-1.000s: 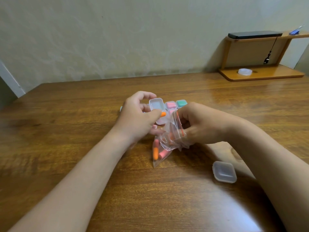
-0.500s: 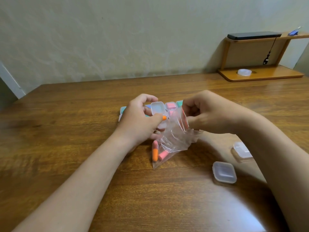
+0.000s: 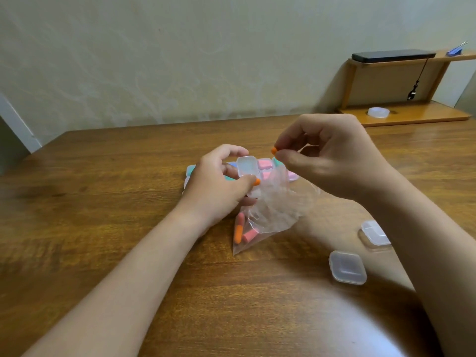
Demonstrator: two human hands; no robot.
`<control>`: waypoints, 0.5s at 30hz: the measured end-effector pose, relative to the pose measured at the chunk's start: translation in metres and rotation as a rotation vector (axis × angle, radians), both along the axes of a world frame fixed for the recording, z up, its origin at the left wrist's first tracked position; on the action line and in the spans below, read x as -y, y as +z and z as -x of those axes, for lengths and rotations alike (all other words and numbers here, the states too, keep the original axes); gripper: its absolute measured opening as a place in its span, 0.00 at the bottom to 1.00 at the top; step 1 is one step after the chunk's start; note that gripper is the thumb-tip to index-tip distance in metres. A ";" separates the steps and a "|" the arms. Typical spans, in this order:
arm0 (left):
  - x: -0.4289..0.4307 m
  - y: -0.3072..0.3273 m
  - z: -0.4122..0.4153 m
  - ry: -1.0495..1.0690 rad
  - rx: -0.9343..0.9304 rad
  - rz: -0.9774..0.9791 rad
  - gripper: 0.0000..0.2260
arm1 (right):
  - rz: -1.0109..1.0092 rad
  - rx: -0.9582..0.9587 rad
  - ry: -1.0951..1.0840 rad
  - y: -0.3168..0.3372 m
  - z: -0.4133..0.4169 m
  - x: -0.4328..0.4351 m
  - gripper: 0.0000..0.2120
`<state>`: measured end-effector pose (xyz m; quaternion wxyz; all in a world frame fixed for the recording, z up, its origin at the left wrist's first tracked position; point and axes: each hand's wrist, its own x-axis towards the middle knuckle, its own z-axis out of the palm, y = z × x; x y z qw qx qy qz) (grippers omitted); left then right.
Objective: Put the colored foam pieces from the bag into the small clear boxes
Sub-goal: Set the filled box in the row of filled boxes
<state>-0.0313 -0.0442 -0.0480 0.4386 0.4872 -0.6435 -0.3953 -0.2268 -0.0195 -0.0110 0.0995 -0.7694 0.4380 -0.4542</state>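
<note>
Head view: right hand (image 3: 332,155) is lifting a pinched orange foam piece (image 3: 274,150) out of the clear plastic bag (image 3: 278,210); left hand (image 3: 219,186) is gripping the small clear box (image 3: 246,164) ready for it.

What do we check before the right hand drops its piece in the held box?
1. Orange foam piece pinched in right hand: ok.
2. Small clear box held by left hand: ok.
3. Piece clear of the bag: ok.
4. Box opening facing the piece: cannot tell.
5. Second orange piece, by the left hand's thumb, seated inside the box: cannot tell.
</note>
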 end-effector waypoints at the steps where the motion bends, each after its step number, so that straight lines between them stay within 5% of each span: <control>1: 0.000 0.000 0.000 0.000 0.001 0.006 0.17 | 0.023 0.011 0.007 0.000 -0.002 -0.001 0.04; 15: -0.004 0.006 0.000 -0.057 -0.152 -0.032 0.18 | -0.064 -0.229 0.016 -0.009 -0.013 0.000 0.06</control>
